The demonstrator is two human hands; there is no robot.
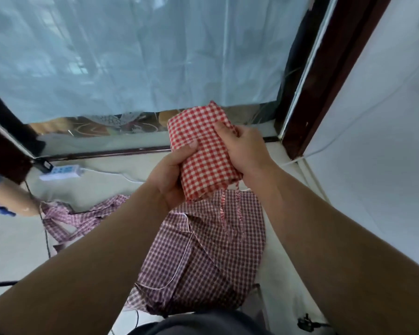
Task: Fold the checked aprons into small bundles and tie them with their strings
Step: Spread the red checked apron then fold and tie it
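Red checked apron point(203, 151) is already folded to a small thick bundle, held in the air above the far edge of the maroon checked apron point(208, 250), which lies spread on the pale floor point(15, 243). Left hand point(172, 175) grips the bundle's near left side, thumb on top, fingers wrapped under, likely to keep the folds from springing open. Right hand point(244, 146) is curled over the bundle's right edge, fingertips pinching cloth, probably tucking or squaring that side before tying. Strings point(230, 209) hang loose from the bundle's bottom end down onto the maroon apron, not yet wrapped, so tying looks like the next step. Count: two hands, one red bundle, two string strands visible, one maroon apron unfolded. Crumpled checked cloth point(70, 218) left of the maroon apron, cannot tell if it's that apron's straps or a separate one. One power strip point(61, 171) beyond and left of the maroon apron, one pale curtain point(131, 56) beyond it.
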